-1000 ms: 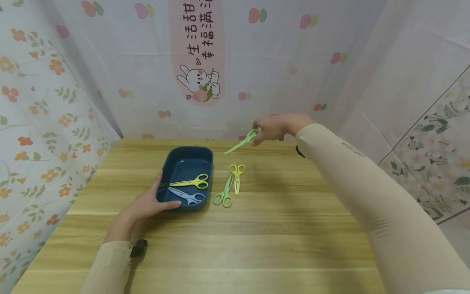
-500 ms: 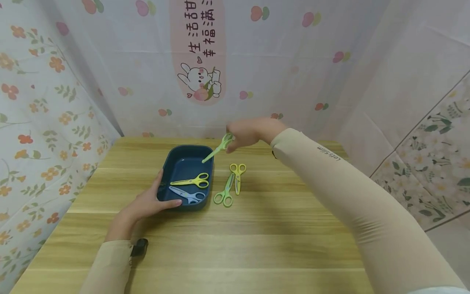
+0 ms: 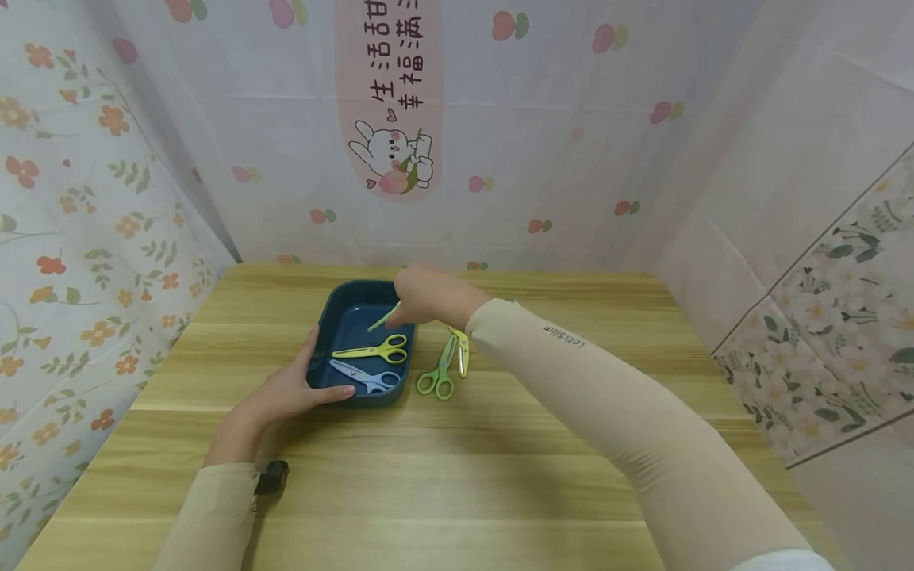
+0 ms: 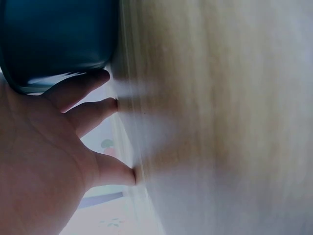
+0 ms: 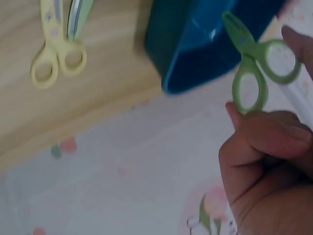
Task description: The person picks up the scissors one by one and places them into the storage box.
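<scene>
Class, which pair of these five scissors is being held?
The green pair in the right hand; the other green pair and a yellow pair lie on the table, a second yellow pair and the blue pair in the tray.

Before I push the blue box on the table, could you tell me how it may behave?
The blue box looks low and wide on the table, so it would probably slide rather than tip. Its walls seem stiff, with no visible bending where the left hand touches it. The yellow scissors and blue scissors lie unheld inside, so they may shift.
</scene>
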